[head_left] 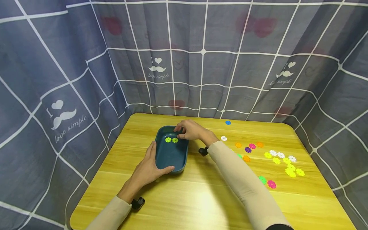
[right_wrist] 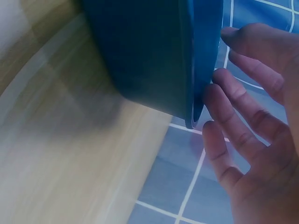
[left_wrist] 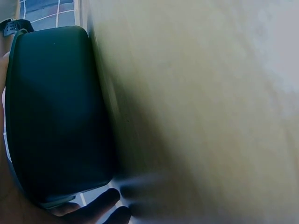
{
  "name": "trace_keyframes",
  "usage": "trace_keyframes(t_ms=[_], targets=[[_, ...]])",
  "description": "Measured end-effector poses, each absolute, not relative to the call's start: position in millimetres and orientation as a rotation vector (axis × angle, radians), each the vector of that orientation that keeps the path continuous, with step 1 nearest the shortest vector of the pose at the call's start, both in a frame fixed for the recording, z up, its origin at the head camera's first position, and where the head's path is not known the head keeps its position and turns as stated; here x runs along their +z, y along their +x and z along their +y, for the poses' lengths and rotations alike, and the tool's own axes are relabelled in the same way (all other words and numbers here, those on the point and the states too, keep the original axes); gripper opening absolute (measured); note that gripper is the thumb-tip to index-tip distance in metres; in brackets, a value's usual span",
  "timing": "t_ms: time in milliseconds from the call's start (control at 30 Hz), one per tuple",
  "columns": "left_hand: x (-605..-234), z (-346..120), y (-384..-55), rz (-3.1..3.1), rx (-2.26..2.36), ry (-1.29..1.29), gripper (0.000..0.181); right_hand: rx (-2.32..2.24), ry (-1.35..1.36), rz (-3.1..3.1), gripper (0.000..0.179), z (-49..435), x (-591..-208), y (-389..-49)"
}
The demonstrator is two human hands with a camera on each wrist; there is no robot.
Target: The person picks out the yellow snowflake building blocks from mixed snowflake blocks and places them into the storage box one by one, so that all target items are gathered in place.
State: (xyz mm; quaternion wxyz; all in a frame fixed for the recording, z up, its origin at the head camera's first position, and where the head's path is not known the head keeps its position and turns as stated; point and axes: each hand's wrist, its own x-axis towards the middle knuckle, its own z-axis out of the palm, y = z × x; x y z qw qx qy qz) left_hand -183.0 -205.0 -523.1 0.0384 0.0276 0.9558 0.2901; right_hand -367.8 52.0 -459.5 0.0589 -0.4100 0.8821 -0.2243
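Note:
A dark blue-green rectangular tray sits on the wooden table. Two yellow-green flower-shaped pieces lie side by side on its floor, toward the far end. My left hand rests against the tray's left side with fingers extended, its thumb stretched along the near rim. Over the far right rim reaches my right hand, thumb and fingertips above the inside, close to the right-hand piece. In the right wrist view its fingers are spread and loosely bent beside the rim, and no piece shows between them.
Right of the tray lie scattered flower pieces: a blue one, a white one, a purple one, plus orange, pink and green ones. A yellow cluster lies farther right. A grey gridded curtain hangs around the table.

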Motion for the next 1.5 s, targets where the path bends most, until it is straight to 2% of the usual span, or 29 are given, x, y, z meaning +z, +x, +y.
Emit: trace_keyframes(t_ms=[567,1500], targets=[[-522.1,-204.9,-183.5,2.936,0.899,0.079,0.155,-0.699,-1.284,2.734,0.032,77.7,-452.1,-342.4],[-522.4,-204.0,-181.6,2.950,0.898,0.081,0.156,-0.708,-1.146,2.877,0.034,162.7,-456.6,-292.8]])
